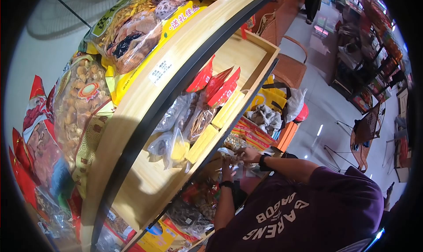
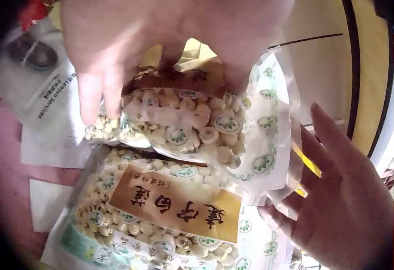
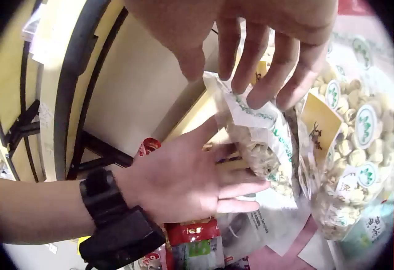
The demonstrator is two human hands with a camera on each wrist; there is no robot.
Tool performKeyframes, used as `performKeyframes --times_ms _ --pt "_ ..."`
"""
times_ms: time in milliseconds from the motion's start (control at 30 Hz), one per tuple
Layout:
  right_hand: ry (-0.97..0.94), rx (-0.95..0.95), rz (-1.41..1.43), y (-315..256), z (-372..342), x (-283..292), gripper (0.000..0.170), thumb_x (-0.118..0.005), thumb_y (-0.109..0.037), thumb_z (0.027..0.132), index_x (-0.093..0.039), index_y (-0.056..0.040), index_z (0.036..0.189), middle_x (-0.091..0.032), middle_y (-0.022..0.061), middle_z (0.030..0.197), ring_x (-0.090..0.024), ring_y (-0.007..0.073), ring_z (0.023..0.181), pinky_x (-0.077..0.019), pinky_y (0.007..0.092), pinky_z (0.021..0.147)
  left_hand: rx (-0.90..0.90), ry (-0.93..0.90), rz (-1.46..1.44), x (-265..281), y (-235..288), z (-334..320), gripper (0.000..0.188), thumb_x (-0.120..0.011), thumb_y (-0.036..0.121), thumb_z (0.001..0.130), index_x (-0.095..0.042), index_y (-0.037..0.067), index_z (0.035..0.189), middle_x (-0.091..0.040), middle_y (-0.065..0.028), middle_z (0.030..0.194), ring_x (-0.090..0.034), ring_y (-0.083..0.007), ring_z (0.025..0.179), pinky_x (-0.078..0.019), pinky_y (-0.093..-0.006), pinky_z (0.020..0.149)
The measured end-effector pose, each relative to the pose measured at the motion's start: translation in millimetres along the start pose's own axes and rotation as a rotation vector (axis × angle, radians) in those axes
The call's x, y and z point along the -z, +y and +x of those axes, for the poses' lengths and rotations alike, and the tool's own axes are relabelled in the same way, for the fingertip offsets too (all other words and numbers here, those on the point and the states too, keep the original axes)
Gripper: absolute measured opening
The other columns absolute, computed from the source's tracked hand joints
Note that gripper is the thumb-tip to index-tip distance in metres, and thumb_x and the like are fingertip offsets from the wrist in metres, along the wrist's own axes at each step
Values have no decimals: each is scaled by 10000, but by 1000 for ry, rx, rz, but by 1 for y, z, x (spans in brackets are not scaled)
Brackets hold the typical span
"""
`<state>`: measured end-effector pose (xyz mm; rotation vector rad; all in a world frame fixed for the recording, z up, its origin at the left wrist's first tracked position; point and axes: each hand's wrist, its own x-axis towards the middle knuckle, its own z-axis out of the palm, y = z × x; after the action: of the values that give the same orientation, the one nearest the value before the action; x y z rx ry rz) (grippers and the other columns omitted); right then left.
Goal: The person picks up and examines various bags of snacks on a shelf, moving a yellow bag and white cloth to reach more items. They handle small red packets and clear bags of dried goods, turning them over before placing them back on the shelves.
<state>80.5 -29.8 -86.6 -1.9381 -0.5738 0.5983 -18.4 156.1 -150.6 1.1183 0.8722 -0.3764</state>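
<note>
A clear bag of dried white lotus seeds with green leaf marks is in my left hand. The left fingers and thumb grip it from either side. In the right wrist view, the left hand wraps the side of this bag. My right hand hovers over its white top end, fingers extended and thumb apart; the fingertips overlap the plastic. Right beside it lies a second lotus-seed bag with a tan label. The head view shows left and right hands close together.
Above the hands, a wooden shelf tray holds red-topped packets and yellow blocks. Large bags of dried goods stand on the upper ledge. Wicker chairs and a farther rack of goods are across the floor.
</note>
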Motion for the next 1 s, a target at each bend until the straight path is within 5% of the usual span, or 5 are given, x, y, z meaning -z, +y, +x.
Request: performKeyframes --times_ms 167,433,633,800,1000 --pt "-40 -109 207 1 -42 42 252 -688 -236 959 -699 -53 1132 -746 85 994 -709 188 909 -553 338 809 32 25 -37 15 -24 13 786 -601 597 939 -288 273 1583 -407 0 1524 -467 -278 1312 -403 -606 944" --pt "204 -186 112 3 -87 113 210 -656 -195 970 -694 -53 1119 -733 69 992 -694 186 883 -550 328 796 -110 -20 137 29 -54 32 618 -552 485 1005 -439 121 1492 -523 -53 1401 -549 -216 1188 -505 -437 888" --pt "333 78 27 -99 -49 196 189 -684 -190 940 -687 -67 1083 -695 98 920 -673 229 850 -528 342 775 -158 -24 -24 21 -82 -5 430 -609 336 997 -566 87 1345 -632 -51 1204 -609 -181 1096 -526 -382 863" --pt "586 612 -453 -197 -13 246 322 -709 -121 885 -619 -96 1193 -608 106 1191 -609 314 1105 -519 400 923 -7 18 -31 27 -102 -56 357 -632 357 985 -600 137 1265 -640 -26 1140 -626 -189 1040 -533 -406 878" --pt "417 573 -598 -254 12 266 428 -695 -152 883 -569 -133 1292 -545 112 1294 -621 358 1074 -548 443 873 50 -12 -183 62 -157 -66 383 -619 415 988 -582 156 1268 -650 -28 1158 -635 -194 1066 -534 -430 882"
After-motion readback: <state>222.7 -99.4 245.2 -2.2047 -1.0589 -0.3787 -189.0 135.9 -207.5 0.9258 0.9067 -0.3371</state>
